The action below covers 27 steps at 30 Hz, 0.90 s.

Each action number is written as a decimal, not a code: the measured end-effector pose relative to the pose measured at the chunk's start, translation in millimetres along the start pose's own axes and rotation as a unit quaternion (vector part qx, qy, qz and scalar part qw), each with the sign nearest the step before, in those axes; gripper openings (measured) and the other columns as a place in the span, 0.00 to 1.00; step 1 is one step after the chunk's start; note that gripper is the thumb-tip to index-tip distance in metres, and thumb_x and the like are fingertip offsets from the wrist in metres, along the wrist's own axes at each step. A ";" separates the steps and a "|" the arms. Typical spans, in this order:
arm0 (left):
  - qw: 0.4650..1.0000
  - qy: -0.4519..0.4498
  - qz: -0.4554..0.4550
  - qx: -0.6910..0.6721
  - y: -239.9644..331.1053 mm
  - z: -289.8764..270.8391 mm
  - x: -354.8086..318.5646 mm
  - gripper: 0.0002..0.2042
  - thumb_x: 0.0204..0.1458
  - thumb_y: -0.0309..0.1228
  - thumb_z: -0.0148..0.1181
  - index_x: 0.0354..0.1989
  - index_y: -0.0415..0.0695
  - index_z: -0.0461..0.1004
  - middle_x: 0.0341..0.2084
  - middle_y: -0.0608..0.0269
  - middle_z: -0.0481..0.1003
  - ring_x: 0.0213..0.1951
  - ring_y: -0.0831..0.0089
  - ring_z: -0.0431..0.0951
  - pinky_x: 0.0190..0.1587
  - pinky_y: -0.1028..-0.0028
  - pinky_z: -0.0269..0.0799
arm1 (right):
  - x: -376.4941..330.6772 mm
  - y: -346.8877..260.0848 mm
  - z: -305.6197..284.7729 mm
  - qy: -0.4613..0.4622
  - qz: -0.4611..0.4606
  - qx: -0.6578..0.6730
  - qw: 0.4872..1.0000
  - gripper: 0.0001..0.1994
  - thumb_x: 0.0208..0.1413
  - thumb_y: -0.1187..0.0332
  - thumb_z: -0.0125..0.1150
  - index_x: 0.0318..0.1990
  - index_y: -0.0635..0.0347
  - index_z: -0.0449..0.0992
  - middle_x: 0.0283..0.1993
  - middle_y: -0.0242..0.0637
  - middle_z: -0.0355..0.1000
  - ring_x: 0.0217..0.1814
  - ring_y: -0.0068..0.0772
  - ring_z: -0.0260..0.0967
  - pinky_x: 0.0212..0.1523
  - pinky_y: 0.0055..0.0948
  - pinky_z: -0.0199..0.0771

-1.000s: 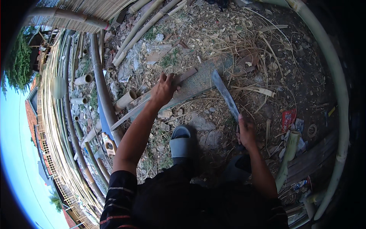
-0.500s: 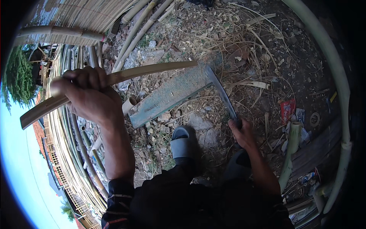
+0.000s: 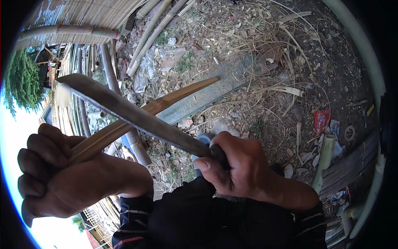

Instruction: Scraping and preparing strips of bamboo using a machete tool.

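Note:
My left hand (image 3: 68, 174) is closed around one end of a split bamboo strip (image 3: 170, 99), whose tapered far end comes down over a worn greenish board (image 3: 224, 85) on the ground. A dark handle is gripped in my right hand (image 3: 240, 166), and from it the long blade of a machete (image 3: 132, 112) reaches up and to the left. The blade crosses in front of the strip; whether it touches is hard to tell. Part of the left sandal (image 3: 202, 141) shows behind the blade near my right hand.
Wood shavings and thin bamboo fibres (image 3: 273, 45) litter the dirt. Bamboo poles (image 3: 155, 33) lie at the back left below a slatted bamboo screen (image 3: 78, 16). A cut bamboo piece (image 3: 325, 159) stands at the right, near a red wrapper (image 3: 321, 120). A long green pole (image 3: 365, 54) curves along the right edge.
The machete has swung up and left from the board to cross the strip. My left hand has come lower and nearer with the strip, which shows a different side.

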<state>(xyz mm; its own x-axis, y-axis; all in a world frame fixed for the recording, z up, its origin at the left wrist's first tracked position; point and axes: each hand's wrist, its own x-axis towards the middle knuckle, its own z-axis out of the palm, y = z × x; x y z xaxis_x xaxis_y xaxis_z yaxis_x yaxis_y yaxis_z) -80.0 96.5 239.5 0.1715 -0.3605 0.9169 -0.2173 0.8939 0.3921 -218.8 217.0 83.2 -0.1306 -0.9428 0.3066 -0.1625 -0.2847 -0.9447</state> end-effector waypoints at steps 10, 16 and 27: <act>0.998 0.060 0.034 0.008 3.5 -9.9 -7.5 0.28 0.68 0.47 0.45 0.13 0.52 0.54 0.11 0.71 0.48 0.14 0.80 0.46 0.19 0.77 0.43 | -19.0 46.1 10.8 -0.067 0.140 -0.038 0.987 0.24 0.62 0.48 0.60 0.23 0.59 0.68 0.12 0.39 0.65 0.13 0.40 0.70 0.13 0.37 0.67; 0.991 0.100 0.019 0.087 -9.4 -7.6 -6.9 0.28 0.68 0.48 0.46 0.13 0.52 0.52 0.11 0.71 0.46 0.14 0.79 0.44 0.19 0.76 0.44 | -22.3 121.9 28.5 -0.031 0.226 -0.116 0.967 0.26 0.64 0.48 0.57 0.22 0.60 0.69 0.12 0.42 0.66 0.13 0.47 0.70 0.16 0.43 0.69; 0.999 0.017 -0.016 -0.026 -8.5 -33.6 3.2 0.25 0.67 0.48 0.44 0.16 0.55 0.50 0.12 0.74 0.47 0.14 0.80 0.47 0.20 0.77 0.44 | -56.5 151.9 6.9 -0.067 0.304 -0.202 0.928 0.34 0.67 0.42 0.46 0.29 0.70 0.76 0.19 0.54 0.72 0.25 0.61 0.76 0.29 0.52 0.77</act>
<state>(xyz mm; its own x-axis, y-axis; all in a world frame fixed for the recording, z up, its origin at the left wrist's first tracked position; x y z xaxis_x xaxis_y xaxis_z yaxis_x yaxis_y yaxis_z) -45.3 96.7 236.5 0.2099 -0.3810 0.9004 -0.1613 0.8948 0.4162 -229.3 225.8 -78.4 -0.2006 -0.9285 -0.3124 -0.4558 0.3707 -0.8092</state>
